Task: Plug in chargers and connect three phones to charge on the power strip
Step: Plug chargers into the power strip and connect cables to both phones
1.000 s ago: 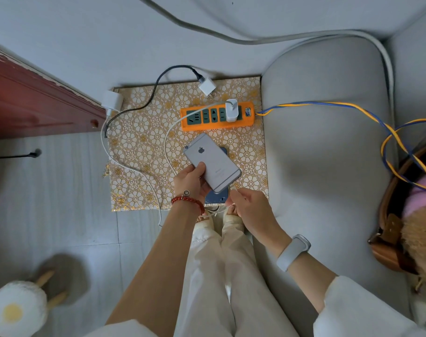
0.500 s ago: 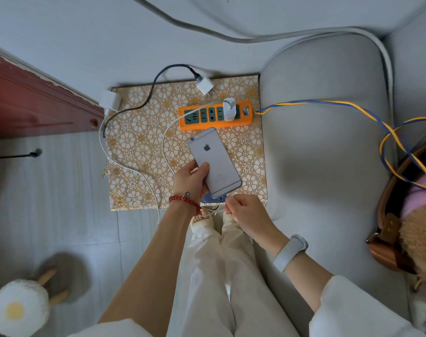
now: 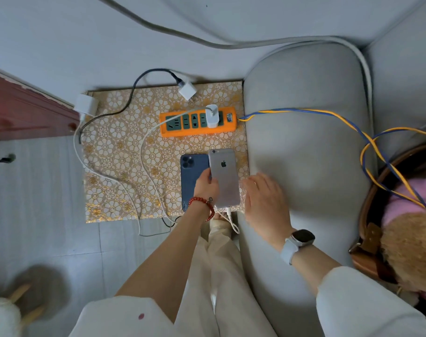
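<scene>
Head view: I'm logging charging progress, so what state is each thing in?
Orange power strip: one white charger plugged in.
Silver phone: face down, white cable connected at its near end.
Dark blue phone: face down, connection hidden.
Two white charger cubes: unplugged.
Left hand: grips silver phone.
Right hand: open.

We are looking down at our hands over a floral board [image 3: 114,152]. Our left hand [image 3: 205,184] is gripping the silver phone [image 3: 224,177], a white cable [image 3: 229,212] plugged into its near end, beside a blue phone [image 3: 191,177]. Our right hand [image 3: 263,198] is hovering with fingers spread. A white charger [image 3: 212,116] is sitting in the orange power strip [image 3: 197,121].
</scene>
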`<state>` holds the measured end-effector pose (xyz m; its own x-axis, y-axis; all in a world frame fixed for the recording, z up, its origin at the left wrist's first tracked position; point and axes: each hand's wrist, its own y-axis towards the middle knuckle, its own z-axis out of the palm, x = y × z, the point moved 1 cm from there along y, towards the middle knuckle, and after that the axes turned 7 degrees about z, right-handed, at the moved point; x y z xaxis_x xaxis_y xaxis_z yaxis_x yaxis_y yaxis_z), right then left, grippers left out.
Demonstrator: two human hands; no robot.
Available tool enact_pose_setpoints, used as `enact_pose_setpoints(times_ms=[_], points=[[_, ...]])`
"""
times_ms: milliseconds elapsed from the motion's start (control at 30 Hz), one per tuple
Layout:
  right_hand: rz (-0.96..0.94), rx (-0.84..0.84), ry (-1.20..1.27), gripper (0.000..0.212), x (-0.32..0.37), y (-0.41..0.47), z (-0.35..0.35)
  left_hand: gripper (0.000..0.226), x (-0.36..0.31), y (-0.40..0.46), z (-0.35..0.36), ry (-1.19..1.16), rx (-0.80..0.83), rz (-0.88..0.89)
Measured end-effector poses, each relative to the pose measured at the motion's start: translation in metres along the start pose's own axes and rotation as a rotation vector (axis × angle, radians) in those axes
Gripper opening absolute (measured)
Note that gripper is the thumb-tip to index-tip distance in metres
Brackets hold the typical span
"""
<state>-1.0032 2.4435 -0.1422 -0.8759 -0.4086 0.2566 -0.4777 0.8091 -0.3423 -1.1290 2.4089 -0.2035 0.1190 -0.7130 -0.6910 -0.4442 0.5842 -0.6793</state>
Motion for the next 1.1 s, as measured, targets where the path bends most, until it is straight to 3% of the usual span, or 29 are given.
enact_pose_setpoints(times_ms=[133,433,500,600,667,700,767,867,967,1100], points=[[-0.052,0.072,-0.112,0.040,-0.012,0.003,0.003,0.040,0.000,0.006,0.017,0.103,0.068,-0.032],[-0.031,0.024,-0.152,0.042,-0.005,0.006,0.004,0.039,-0.009,-0.002,0.002,0.469,0.179,0.092],[-0.016,0.027,-0.118,0.039,0.000,0.010,0.002,0.034,-0.018,-0.008,-0.016,0.424,0.041,0.166],[-0.015,0.031,0.015,0.032,0.014,0.022,-0.002,0.023,-0.035,-0.016,-0.054,0.348,-0.394,0.420],[-0.032,0.012,0.120,0.030,0.029,0.038,-0.008,0.035,-0.040,-0.011,-0.080,0.459,-0.591,0.507],[-0.035,0.004,0.193,0.029,0.039,0.047,-0.012,0.046,-0.041,-0.006,-0.090,0.525,-0.593,0.469],[0.049,0.062,0.449,0.026,0.060,0.066,-0.019,0.061,-0.037,0.008,-0.106,0.656,-0.456,0.322],[0.361,0.335,0.936,0.035,0.091,0.093,-0.031,0.038,-0.031,0.018,-0.121,0.675,-0.219,0.284],[0.548,0.521,1.266,0.033,0.116,0.103,-0.037,0.017,-0.035,0.003,-0.129,0.408,-0.094,0.398],[0.600,0.469,1.570,0.014,0.112,0.098,-0.049,0.023,-0.042,-0.032,-0.129,-0.109,0.101,0.256]])
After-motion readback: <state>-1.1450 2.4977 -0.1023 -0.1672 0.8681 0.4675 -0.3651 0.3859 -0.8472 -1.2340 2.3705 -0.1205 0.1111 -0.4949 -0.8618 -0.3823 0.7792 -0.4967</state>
